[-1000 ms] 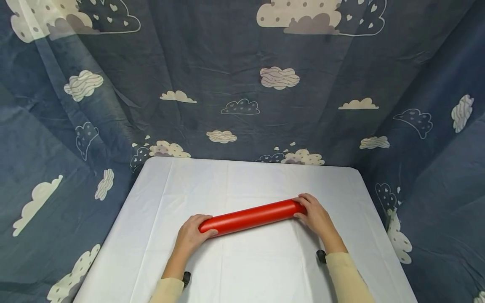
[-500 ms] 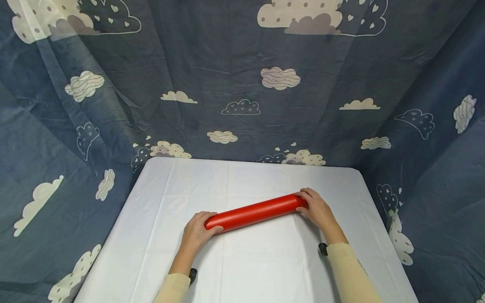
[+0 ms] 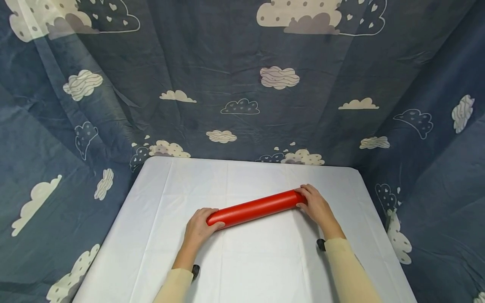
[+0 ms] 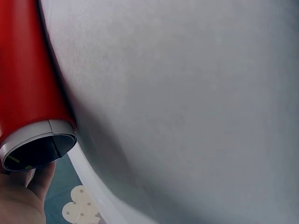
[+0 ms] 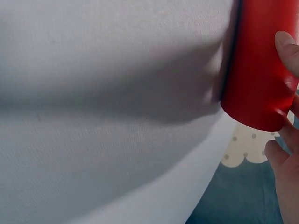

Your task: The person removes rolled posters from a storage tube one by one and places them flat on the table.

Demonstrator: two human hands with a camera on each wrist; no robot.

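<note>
A long red roll [image 3: 254, 207], smooth and hollow, lies slantwise between my hands, its right end farther back. In the left wrist view, the open end of the roll [image 4: 28, 93] shows a pale inner layer and a dark inside. My left hand [image 3: 198, 227] grips the left end, thumb on the near side and fingers over the far side. Around the right end, my right hand [image 3: 316, 206] holds on the same way. The right wrist view has the right thumb [image 5: 287, 49] on the red surface. Whether the roll touches the table is unclear.
A white-covered table [image 3: 261, 261] spreads under the roll, with faint fold lines. Dark blue curtains [image 3: 242, 54] with cloud prints hang behind it and on both sides. Each wrist carries a small black device [image 3: 321, 244] near the pale yellow sleeve.
Both hands have moved the red roll away from me, toward the table's back edge. The left end has also shifted to the right. The grip looks the same.
</note>
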